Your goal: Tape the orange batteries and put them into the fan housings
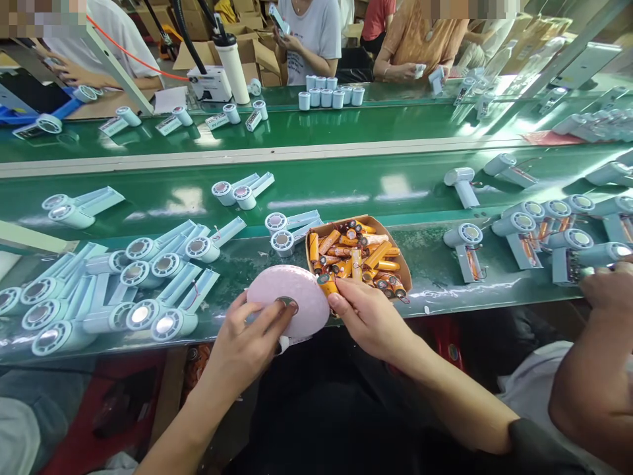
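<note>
My left hand [257, 336] grips a pale pink roll of tape [281, 290], with fingers at the hole in its middle. A small white end of tape hangs at the roll's lower edge. Between the thumb and fingers of my right hand [366, 316] is an orange battery [326, 284], close to the roll's right edge. Just behind it a cardboard box [403, 264] holds many orange batteries with thin wires. Two pale blue fan housings [283, 243] with open handles lie left of the box.
Many pale blue fan housings [168, 323] lie in a cluster on the left of the green bench. More housings [469, 234], some with batteries fitted, lie at the right, near a co-worker's hand [608, 287]. A green conveyor belt [321, 188] runs behind; several people work across it.
</note>
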A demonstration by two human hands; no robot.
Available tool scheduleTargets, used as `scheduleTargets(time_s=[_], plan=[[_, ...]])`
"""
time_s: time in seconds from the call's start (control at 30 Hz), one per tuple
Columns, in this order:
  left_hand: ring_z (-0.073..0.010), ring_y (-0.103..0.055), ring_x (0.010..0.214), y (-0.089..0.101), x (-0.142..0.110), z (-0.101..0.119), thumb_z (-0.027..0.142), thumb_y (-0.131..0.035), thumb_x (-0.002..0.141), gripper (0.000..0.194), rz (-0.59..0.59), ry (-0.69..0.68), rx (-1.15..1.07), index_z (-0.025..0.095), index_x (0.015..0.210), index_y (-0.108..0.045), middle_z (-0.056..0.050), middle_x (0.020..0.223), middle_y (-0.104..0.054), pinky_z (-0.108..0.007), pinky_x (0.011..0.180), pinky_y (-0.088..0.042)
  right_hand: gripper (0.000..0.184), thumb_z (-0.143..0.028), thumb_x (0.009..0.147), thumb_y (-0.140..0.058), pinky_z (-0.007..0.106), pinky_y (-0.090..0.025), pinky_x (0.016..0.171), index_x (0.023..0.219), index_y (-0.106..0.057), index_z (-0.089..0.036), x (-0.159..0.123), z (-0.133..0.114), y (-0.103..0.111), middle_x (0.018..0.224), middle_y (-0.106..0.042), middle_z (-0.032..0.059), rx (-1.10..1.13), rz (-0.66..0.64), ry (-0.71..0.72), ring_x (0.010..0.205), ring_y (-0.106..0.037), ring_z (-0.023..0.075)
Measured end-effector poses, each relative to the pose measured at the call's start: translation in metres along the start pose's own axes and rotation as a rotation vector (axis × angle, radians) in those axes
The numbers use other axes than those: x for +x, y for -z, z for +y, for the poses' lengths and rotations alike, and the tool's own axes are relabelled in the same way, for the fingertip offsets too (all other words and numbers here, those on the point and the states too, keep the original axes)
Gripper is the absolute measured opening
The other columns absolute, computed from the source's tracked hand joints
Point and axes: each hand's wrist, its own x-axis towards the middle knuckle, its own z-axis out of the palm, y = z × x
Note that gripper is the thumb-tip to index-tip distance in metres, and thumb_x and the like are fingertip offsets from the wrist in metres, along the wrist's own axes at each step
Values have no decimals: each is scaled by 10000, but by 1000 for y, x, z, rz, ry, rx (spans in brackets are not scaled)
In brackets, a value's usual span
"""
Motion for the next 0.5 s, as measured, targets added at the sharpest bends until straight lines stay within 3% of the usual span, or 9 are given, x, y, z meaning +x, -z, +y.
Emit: scheduleTargets(time_s=[0.07,0.13,0.23,0.3,0.4,0.47,0.5], plan=[[-241,-509,950,7,6,-7,26,-696,927,404,10,-31,39,257,1250,-768,-11,1139,-806,-476,1183,-453,250,-437,1015,-676,364,-619,829,990,-784,-214,4,1,0,906,-792,55,125,-73,-92,848,-731,232],[-241,-485,928,12,13,-11,25,-706,925,419,17,-62,72,244,1278,-760,-13,1144,-808,-486,1185,-444,272,-456,902,-817,389,-651,844,1053,-813,-231,7,3,-6,895,-808,30,355,-67,-176,846,-753,241],[-262,-461,944,13,17,-4,62,-738,916,436,60,-9,80,228,1318,-745,-32,1083,-810,-491,1124,-456,399,-500,820,-889,445,-668,932,1114,-827,-238,14,5,-21,955,-837,40,714,151,-243,921,-791,266],[-264,-469,949,8,8,7,121,-752,926,410,84,64,1,237,1319,-745,-40,1013,-803,-476,1074,-460,415,-520,785,-920,440,-682,912,1075,-834,-236,20,9,-19,971,-846,53,845,307,-267,902,-804,262],[-257,-532,990,-1,-22,8,121,-765,896,470,-17,114,-117,281,1337,-740,-39,1038,-799,-453,1059,-461,301,-509,787,-932,358,-695,841,947,-833,-273,31,19,20,988,-846,25,848,566,-159,893,-812,223],[-293,-569,1103,-7,-44,-14,179,-817,840,567,-163,156,-139,297,1386,-718,-61,1171,-791,-458,1042,-481,218,-498,849,-890,320,-681,890,976,-822,-334,35,28,56,1093,-837,-14,765,763,-13,1010,-807,198],[-324,-571,1175,-10,-50,-31,259,-840,826,597,-230,186,-163,298,1406,-707,-78,1242,-776,-466,1034,-493,215,-491,880,-865,324,-677,912,1040,-813,-357,36,31,71,1141,-829,-20,711,788,7,1057,-801,198]])
